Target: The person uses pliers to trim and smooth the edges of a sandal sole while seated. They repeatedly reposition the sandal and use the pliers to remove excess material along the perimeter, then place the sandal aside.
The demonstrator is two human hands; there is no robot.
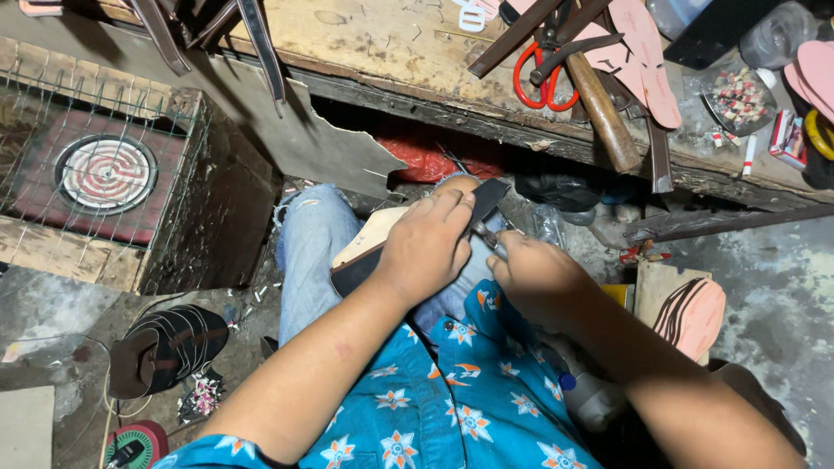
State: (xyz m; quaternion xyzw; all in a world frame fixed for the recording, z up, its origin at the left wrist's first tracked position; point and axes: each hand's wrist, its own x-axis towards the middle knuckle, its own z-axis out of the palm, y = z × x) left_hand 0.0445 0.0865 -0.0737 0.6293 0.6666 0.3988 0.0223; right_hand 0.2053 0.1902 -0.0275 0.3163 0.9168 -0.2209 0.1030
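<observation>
Shoe sole [373, 247], left hand [427, 247], right hand [537, 276]

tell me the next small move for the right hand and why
Probably draw the metal tool a little further along the sole's edge. The right hand has its tip against the dark strap, while the left hand pins the sole on the knee.

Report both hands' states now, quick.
Left hand: closed over a shoe sole with a dark strap, pressing it on the lap.
Right hand: closed on a small metal tool at the strap.
</observation>
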